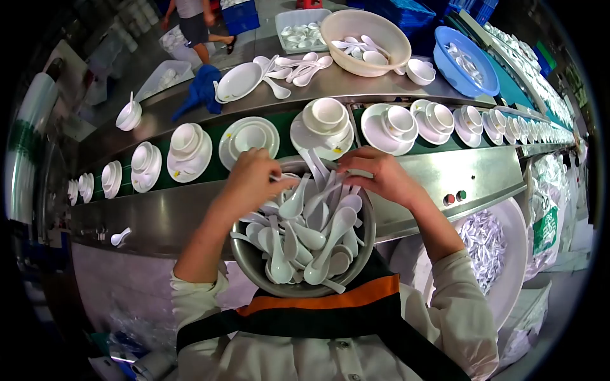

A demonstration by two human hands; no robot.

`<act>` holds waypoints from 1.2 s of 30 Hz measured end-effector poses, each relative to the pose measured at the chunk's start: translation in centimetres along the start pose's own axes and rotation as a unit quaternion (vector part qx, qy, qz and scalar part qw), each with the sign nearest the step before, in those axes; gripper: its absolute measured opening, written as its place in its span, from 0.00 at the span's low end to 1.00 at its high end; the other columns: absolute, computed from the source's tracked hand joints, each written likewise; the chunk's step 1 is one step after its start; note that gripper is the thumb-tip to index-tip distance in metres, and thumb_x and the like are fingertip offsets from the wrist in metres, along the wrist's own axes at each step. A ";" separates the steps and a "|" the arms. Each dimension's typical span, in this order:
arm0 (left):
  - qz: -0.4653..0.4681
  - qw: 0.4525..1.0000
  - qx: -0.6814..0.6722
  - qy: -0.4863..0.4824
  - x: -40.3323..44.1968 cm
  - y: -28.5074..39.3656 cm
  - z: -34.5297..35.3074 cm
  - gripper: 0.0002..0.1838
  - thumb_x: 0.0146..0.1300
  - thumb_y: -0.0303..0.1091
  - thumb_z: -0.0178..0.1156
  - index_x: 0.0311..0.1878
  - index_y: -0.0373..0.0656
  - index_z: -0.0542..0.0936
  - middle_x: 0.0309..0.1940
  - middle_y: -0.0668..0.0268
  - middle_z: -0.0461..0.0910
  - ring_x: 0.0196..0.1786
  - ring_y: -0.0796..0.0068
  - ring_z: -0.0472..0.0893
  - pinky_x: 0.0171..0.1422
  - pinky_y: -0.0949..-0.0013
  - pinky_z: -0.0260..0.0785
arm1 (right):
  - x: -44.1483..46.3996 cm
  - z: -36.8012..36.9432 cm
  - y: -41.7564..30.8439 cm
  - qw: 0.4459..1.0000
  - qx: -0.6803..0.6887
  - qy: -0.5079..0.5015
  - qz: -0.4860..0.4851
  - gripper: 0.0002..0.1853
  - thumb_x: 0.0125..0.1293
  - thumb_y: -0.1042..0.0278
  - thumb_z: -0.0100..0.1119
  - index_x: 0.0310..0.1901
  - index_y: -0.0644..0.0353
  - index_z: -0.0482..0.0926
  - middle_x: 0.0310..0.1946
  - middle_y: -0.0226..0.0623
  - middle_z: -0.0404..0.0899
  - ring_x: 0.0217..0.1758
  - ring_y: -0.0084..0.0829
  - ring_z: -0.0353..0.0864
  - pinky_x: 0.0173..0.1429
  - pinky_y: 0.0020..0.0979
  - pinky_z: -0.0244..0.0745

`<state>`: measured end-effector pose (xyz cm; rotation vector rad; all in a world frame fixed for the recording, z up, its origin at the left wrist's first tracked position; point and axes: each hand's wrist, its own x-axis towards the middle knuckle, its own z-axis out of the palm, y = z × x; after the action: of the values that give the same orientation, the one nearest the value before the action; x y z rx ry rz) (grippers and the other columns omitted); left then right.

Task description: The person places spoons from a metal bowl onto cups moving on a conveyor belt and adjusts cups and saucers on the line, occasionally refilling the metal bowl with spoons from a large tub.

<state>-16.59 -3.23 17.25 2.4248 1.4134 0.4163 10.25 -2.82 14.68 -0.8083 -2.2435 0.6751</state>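
Spoons, white and short-handled, fill a round metal bowl held close against the front of a person seen from above, who wears a light long-sleeved shirt and a black apron with an orange band. The left hand curves over the bowl's far left rim, fingers bent and thumb pointing inward; whether it has hold of a spoon cannot be told. The right hand reaches over the far right rim, its fingers partly curled at the upright spoon handles, and whether they pinch one is also unclear. Just beyond, a green conveyor belt crosses from left to right, carrying a long row of white dish sets. Nearest the left hand is a plate with a small bowl on it; just to its right stands a taller stack. On the metal counter behind sit a blue cloth, an oval plate, loose spoons, a cream basin and a blue basin. One spoon lies apart at left. At right are red and green buttons. Another person stands at upper left.
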 end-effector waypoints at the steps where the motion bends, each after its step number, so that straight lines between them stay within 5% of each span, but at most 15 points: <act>1: -0.016 0.999 0.033 -0.015 -0.1 1.2 0.1 0.15 0.44 0.42 0.68 0.23 0.39 0.79 0.29 0.61 0.72 0.39 0.63 0.69 0.47 0.64 0.61 | -0.3 0.0 0.4 0.999 0.023 0.021 0.020 0.09 0.51 0.72 0.63 0.35 0.59 0.77 0.34 0.33 0.77 0.38 0.36 0.77 0.43 0.33 0.73; 4: 0.014 0.999 -0.020 -0.036 -0.6 1.7 1.0 0.14 0.43 0.41 0.69 0.23 0.39 0.79 0.31 0.63 0.72 0.40 0.64 0.69 0.48 0.64 0.60 | -1.1 -0.9 -0.4 0.987 0.072 -0.004 0.146 0.08 0.51 0.73 0.63 0.34 0.59 0.78 0.33 0.33 0.78 0.37 0.35 0.78 0.41 0.32 0.74; 8: 0.002 0.996 -0.059 -0.065 -0.4 1.7 1.3 0.09 0.44 0.35 0.67 0.25 0.41 0.79 0.28 0.65 0.73 0.38 0.67 0.70 0.48 0.65 0.60 | -2.4 -0.7 -0.1 0.997 0.012 -0.011 0.071 0.07 0.51 0.73 0.62 0.34 0.59 0.78 0.31 0.33 0.78 0.34 0.33 0.79 0.39 0.31 0.74; 10: 0.004 0.996 -0.072 -0.053 -0.4 1.2 1.6 0.08 0.45 0.34 0.66 0.25 0.41 0.79 0.27 0.66 0.73 0.37 0.67 0.70 0.47 0.66 0.60 | -3.2 -1.0 0.9 0.994 0.046 0.067 0.079 0.06 0.53 0.72 0.62 0.34 0.61 0.79 0.31 0.34 0.79 0.33 0.29 0.79 0.36 0.28 0.73; 15: 0.010 0.993 -0.116 -0.013 -0.7 0.3 1.9 0.06 0.46 0.30 0.64 0.25 0.40 0.77 0.24 0.66 0.73 0.31 0.70 0.71 0.42 0.68 0.63 | -4.2 0.2 6.0 0.921 0.078 0.156 0.348 0.07 0.57 0.68 0.60 0.33 0.62 0.79 0.19 0.31 0.79 0.22 0.21 0.76 0.28 0.24 0.69; 18: -0.053 0.978 -0.198 -0.032 -0.4 0.2 1.2 0.05 0.49 0.29 0.61 0.26 0.38 0.77 0.24 0.64 0.75 0.31 0.69 0.73 0.39 0.68 0.65 | -3.6 3.7 9.4 0.925 -0.199 0.158 0.282 0.12 0.57 0.57 0.58 0.29 0.58 0.79 0.20 0.39 0.79 0.21 0.35 0.78 0.27 0.33 0.71; 21: -0.126 0.935 -0.327 -0.055 0.0 -0.8 0.5 0.06 0.57 0.29 0.57 0.33 0.35 0.77 0.25 0.68 0.75 0.30 0.83 0.71 0.37 0.77 0.64 | -1.1 5.9 9.6 0.918 -0.267 0.117 0.268 0.17 0.56 0.49 0.56 0.29 0.56 0.80 0.19 0.41 0.77 0.25 0.38 0.79 0.28 0.38 0.72; 24: -0.147 0.859 -0.490 -0.038 0.6 -3.1 0.1 0.07 0.60 0.30 0.54 0.38 0.37 0.76 0.28 0.69 0.77 0.31 0.83 0.73 0.40 0.77 0.66 | 0.5 5.9 8.5 0.921 -0.313 0.097 0.210 0.19 0.56 0.46 0.56 0.29 0.55 0.81 0.18 0.41 0.76 0.27 0.37 0.79 0.30 0.39 0.72; 26: -0.174 0.813 -0.556 -0.002 0.9 -4.5 -0.3 0.09 0.63 0.32 0.52 0.43 0.38 0.73 0.31 0.66 0.78 0.34 0.81 0.77 0.38 0.79 0.67 | 2.5 4.2 5.2 0.916 -0.287 0.044 0.277 0.21 0.56 0.45 0.56 0.31 0.57 0.81 0.22 0.41 0.78 0.29 0.37 0.80 0.33 0.37 0.72; 28: -0.182 0.785 -0.590 0.046 1.6 -5.9 -0.1 0.10 0.63 0.32 0.52 0.45 0.38 0.72 0.31 0.65 0.78 0.33 0.80 0.77 0.34 0.80 0.66 | 3.5 3.6 4.0 0.973 0.059 0.066 0.214 0.22 0.56 0.44 0.56 0.32 0.59 0.80 0.25 0.40 0.80 0.30 0.39 0.79 0.36 0.35 0.72; 29: -0.182 0.779 -0.597 0.052 1.8 -7.2 0.7 0.12 0.62 0.31 0.53 0.47 0.37 0.71 0.31 0.65 0.78 0.32 0.80 0.77 0.31 0.80 0.66 | 4.0 3.7 3.4 0.975 0.088 0.030 0.204 0.20 0.56 0.48 0.58 0.33 0.60 0.80 0.26 0.39 0.80 0.30 0.39 0.79 0.36 0.33 0.71; 30: -0.203 0.763 -0.604 0.106 2.2 -6.1 1.4 0.14 0.61 0.29 0.54 0.49 0.36 0.70 0.33 0.64 0.78 0.30 0.80 0.76 0.28 0.79 0.64 | 4.4 4.0 3.0 0.974 0.088 0.032 0.206 0.20 0.56 0.48 0.58 0.33 0.60 0.80 0.26 0.39 0.80 0.30 0.39 0.79 0.36 0.33 0.71; 32: -0.179 0.734 -0.654 0.027 2.5 -6.5 3.0 0.18 0.60 0.30 0.55 0.52 0.35 0.69 0.32 0.65 0.77 0.30 0.81 0.75 0.30 0.80 0.64 | 4.9 4.5 2.3 0.971 0.074 -0.087 0.212 0.17 0.54 0.52 0.61 0.33 0.60 0.80 0.25 0.40 0.80 0.30 0.39 0.79 0.36 0.33 0.71; 34: -0.190 0.721 -0.664 0.058 3.0 -5.3 3.3 0.20 0.58 0.31 0.57 0.52 0.35 0.69 0.34 0.65 0.77 0.31 0.82 0.75 0.29 0.80 0.64 | 4.8 4.3 1.2 0.961 0.077 -0.098 0.248 0.14 0.50 0.57 0.64 0.34 0.59 0.80 0.27 0.39 0.79 0.29 0.39 0.78 0.35 0.33 0.71; 36: -0.191 0.712 -0.675 0.042 3.3 -4.1 4.1 0.19 0.57 0.30 0.58 0.51 0.35 0.69 0.34 0.65 0.77 0.31 0.82 0.75 0.29 0.81 0.64 | 3.4 4.2 0.7 0.983 0.011 0.086 0.163 0.14 0.48 0.60 0.65 0.34 0.59 0.80 0.29 0.38 0.79 0.28 0.39 0.78 0.35 0.34 0.71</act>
<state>-16.66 1.17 12.24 0.8933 0.9422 0.9897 5.50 -0.97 12.86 -1.1920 -1.9626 0.7478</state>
